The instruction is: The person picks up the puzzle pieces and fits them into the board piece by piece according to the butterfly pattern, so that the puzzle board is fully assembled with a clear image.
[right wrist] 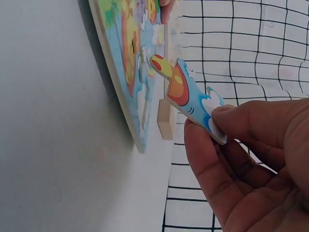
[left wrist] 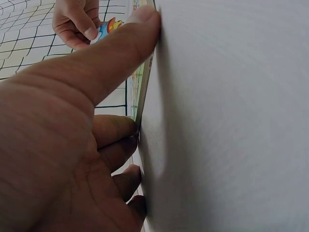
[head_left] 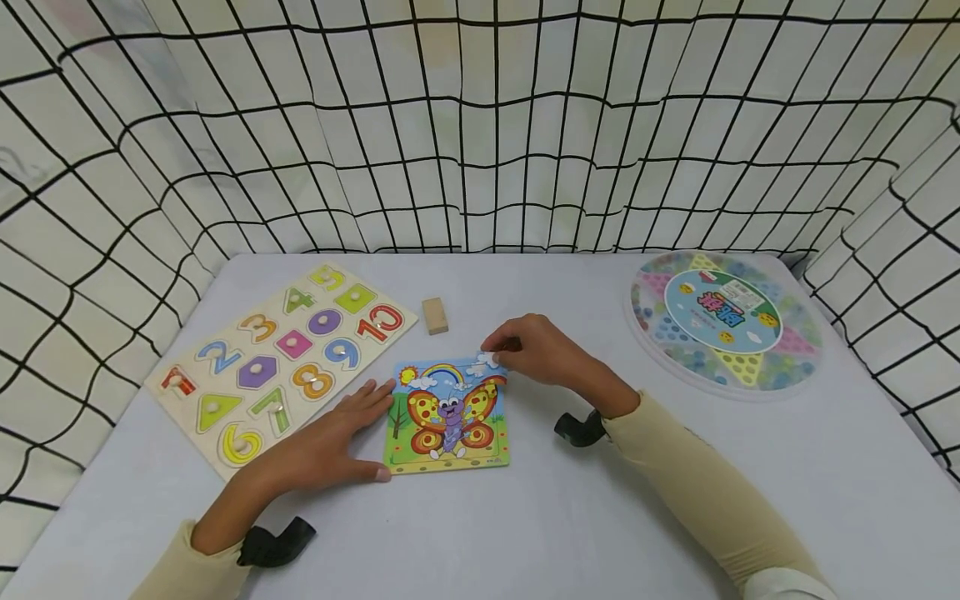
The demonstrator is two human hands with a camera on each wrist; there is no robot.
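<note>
A square wooden jigsaw puzzle (head_left: pixel 447 461) with a smiling purple butterfly lies flat on the white table. My left hand (head_left: pixel 326 442) rests along its left side, fingers spread, with the thumb at the lower left corner. Over the puzzle's upper right corner, my right hand (head_left: pixel 543 352) pinches a puzzle piece (right wrist: pixel 190 99) between thumb and fingers. That piece shows white cloud, blue sky and an orange-yellow bit of wing. In the right wrist view it is tilted and apart from the board, whose upper right area shows a recessed outline.
A wooden number board (head_left: pixel 281 350) with knobbed shapes lies left of the puzzle. A small wooden block (head_left: pixel 434 316) sits behind the puzzle. At the back right is a round, clear-lidded game box (head_left: pixel 723 321). Black netting (head_left: pixel 495 158) over white cloth encloses the table's sides and back.
</note>
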